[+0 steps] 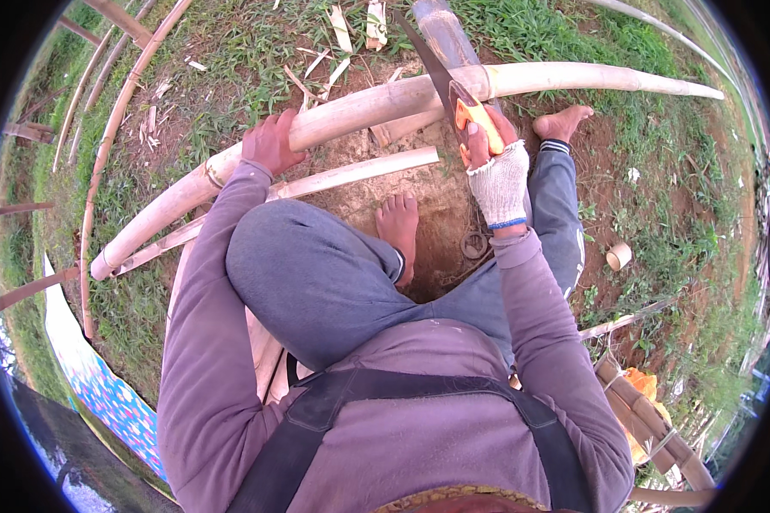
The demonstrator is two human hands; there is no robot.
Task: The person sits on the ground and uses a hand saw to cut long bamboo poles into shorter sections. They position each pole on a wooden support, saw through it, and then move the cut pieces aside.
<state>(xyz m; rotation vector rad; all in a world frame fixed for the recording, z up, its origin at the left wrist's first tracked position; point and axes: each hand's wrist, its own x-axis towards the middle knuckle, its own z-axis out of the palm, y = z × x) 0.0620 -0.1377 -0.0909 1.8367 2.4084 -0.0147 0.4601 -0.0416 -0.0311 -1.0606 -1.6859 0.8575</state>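
A long pale bamboo pole [359, 109] lies crosswise in front of me, bent by the lens. My bare left hand [271, 144] rests on its left part, with the fingers over the far side. In a fingerless white knit glove, my right hand [494, 162] is wrapped round the orange handle of a hand saw [436, 67]. The saw's dark blade points away from me and crosses the pole near a node. Whether its teeth have entered the bamboo cannot be made out. Beneath the pole, a thicker grey bamboo piece [447, 34] runs away from me.
A split bamboo strip [359, 173] lies nearer than the pole. My bare feet [398, 229] rest on the dirt. Bamboo shavings [340, 30] lie on the grass beyond. A short cut ring [618, 256] is at right, tied bamboo [659, 423] at lower right, bamboo rails [103, 162] at left.
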